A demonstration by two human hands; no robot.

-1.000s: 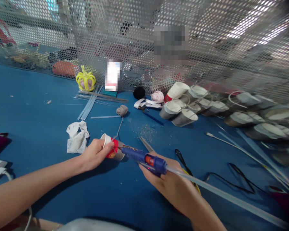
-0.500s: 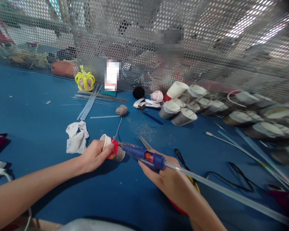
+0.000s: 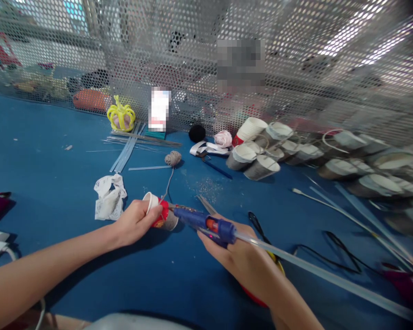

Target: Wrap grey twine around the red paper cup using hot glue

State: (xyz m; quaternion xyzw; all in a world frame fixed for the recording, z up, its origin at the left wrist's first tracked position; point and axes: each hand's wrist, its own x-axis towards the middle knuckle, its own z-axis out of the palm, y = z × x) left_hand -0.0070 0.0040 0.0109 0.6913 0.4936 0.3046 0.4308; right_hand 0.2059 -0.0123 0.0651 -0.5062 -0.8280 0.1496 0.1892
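Observation:
My left hand (image 3: 137, 221) is closed round a red paper cup (image 3: 162, 215), tipped on its side with its white rim toward the left. Grey yarn covers the cup's bottom end. From the cup a strand runs up to a small ball of grey yarn (image 3: 173, 158) on the table. My right hand (image 3: 234, 252) grips a blue glue gun (image 3: 203, 221), its nozzle at the cup's side; whether it touches I cannot tell. A long clear glue stick (image 3: 313, 263) sticks out of the gun's back. Scissors (image 3: 206, 205) lie partly hidden under my right hand.
Wrapped cups (image 3: 261, 167) crowd the right back. A perforated metal screen (image 3: 192, 59) borders the blue table (image 3: 124, 284). Glue sticks (image 3: 128, 149), a yellow crown-shaped object (image 3: 121, 114), pliers (image 3: 216, 169), crumpled white plastic (image 3: 109, 201) and a cable (image 3: 344, 247) lie about.
Almost nothing has moved. The view has shifted very slightly; both hands keep their hold on the cup and the glue gun.

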